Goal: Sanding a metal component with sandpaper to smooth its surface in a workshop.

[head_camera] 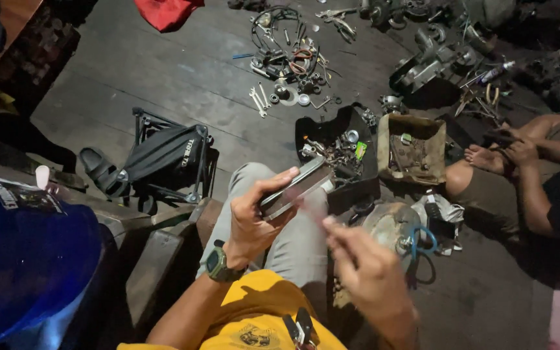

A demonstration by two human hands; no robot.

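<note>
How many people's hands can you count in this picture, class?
3: the wearer's left hand holding a flat metal piece, the wearer's right hand beside it, and another person's hand at far right; that person's other hand may be hidden.

The dark plank floor (pixel 183 78) carries a rusty open metal box (pixel 412 149) of small parts. Just left of the box lies a black tray (pixel 332 133) of bolts. Beyond the box lie loose wrenches (pixel 258 100) and tangled cables (pixel 290 45). Far left of the box stands a black folding stool (pixel 166 155), with a black sandal (pixel 98 170) beside it.
</note>
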